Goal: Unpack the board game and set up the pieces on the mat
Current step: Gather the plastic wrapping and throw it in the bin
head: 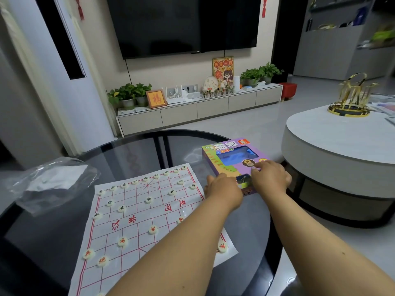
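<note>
A white mat [136, 212] with a red grid lies on the round glass table [132, 144]. Several cream round pieces [123, 242] with red or green characters stand on its lines. To the right of the mat lies a purple game box [226, 152] with a blue tray behind its window. My left hand [223, 189] grips the box's near left corner. My right hand [270, 178] lies on the near right part of the lid, fingers curled over it. My forearms hide part of the mat's right side.
A crumpled clear plastic bag [53, 184] lies at the table's left. A white round coffee table [342, 137] with a gold ornament [350, 97] stands close on the right. Beyond are a TV cabinet [198, 107] and a wall-mounted television [183, 24].
</note>
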